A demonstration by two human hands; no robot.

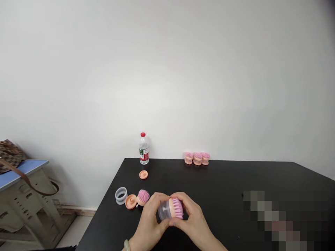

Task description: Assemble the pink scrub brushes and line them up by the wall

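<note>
Between my two hands, a pink-bristled scrubbing brush head [176, 208] with a peach rim is joined against a clear plastic cup-shaped body [164, 210], tipped on its side with the bristles facing right. My left hand [151, 218] is closed around the clear body. The fingers of my right hand [192, 219] are curled round the bristle end. To the left on the table lie another pink brush head [143, 197], a peach disc-shaped cap [131, 201] and a clear ring-like body [121, 195].
A water bottle [143, 150] stands at the table's back left, with a peach cap [143, 174] in front of it. Three brushes [197, 159] stand against the wall. A blue-topped desk [26, 169] with a bag is at far left. Something pixelated lies at right.
</note>
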